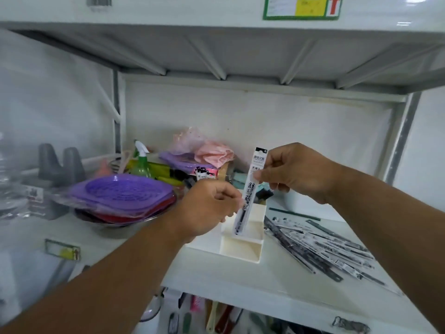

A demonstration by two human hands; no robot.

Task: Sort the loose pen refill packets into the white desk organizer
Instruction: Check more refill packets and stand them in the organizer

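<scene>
Refill packet stands upright, pinched by right hand and curled left hand.

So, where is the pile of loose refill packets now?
In the head view, the pile of loose refill packets lies flat on the white shelf, to the right of the white desk organizer.

One head-worn wide-angle view — looking forward and slightly down along both forearms, close over the white shelf, with the upper shelf's underside overhead — no second view.
</scene>
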